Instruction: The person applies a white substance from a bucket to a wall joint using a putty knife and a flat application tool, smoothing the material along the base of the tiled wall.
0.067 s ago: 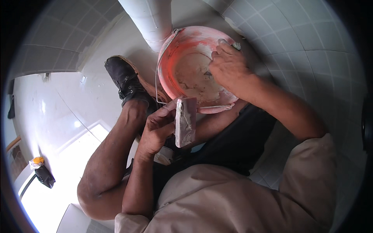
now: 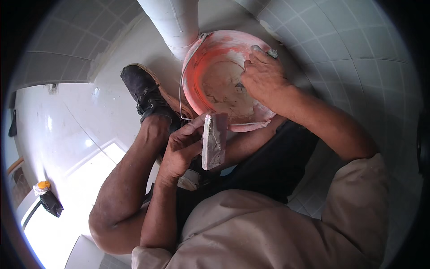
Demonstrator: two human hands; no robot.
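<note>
My left hand (image 2: pixel 181 148) grips a flat rectangular tile piece (image 2: pixel 213 141) smeared with grey mortar, held on edge just below the bucket. My right hand (image 2: pixel 264 76) reaches into a red plastic bucket (image 2: pixel 197 58) coated with grey mortar, fingers closed around a small tool whose dark metal tip (image 2: pixel 238 84) shows under the hand. The bucket stands tilted on the white tiled floor, with a wire handle hanging on its left side.
My bent leg and dark work shoe (image 2: pixel 145 92) lie left of the bucket. A white pipe column (image 2: pixel 172 22) rises behind it. White wall tiles (image 2: pixel 358 58) are to the right. A small black and orange object (image 2: pixel 47 197) lies at the lower left.
</note>
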